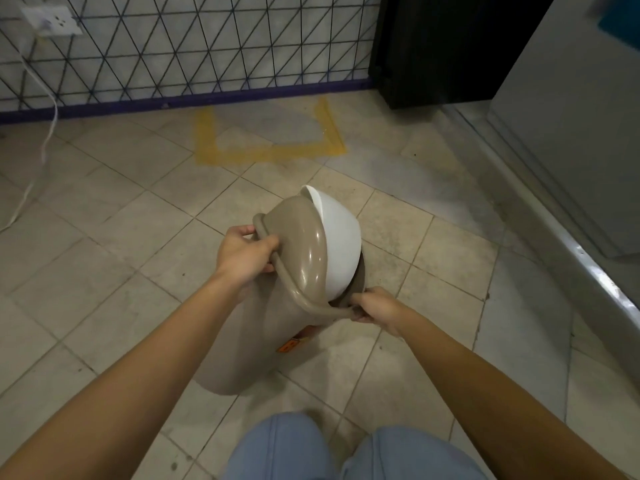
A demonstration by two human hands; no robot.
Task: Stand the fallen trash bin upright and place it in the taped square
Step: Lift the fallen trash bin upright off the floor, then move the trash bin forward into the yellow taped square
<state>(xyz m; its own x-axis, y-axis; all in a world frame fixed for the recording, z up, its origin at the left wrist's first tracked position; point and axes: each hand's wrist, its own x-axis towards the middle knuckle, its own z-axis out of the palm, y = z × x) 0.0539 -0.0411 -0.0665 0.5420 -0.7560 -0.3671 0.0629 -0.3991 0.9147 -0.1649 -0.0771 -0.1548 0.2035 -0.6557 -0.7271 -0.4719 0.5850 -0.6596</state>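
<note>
The trash bin (pixel 256 341) is beige with a domed top and a white swing lid (pixel 337 244). It stands tilted on the tiled floor in the middle of the view, its top leaning away from me. My left hand (pixel 244 252) grips the left side of the bin's rim. On the rim's near right side my right hand (pixel 375 308) is closed around the edge. An orange label (pixel 292 342) shows on the bin's side. The yellow taped square (pixel 270 152) lies on the floor beyond the bin, against the wall, with nothing inside it.
A wall with a dark triangle pattern (pixel 194 46) and a purple skirting runs behind the square. A white cable (pixel 45 140) hangs from a socket (pixel 52 20) at far left. A black cabinet (pixel 440 50) and a grey metal unit (pixel 571 133) border the right side. My knees (pixel 346 448) are at the bottom.
</note>
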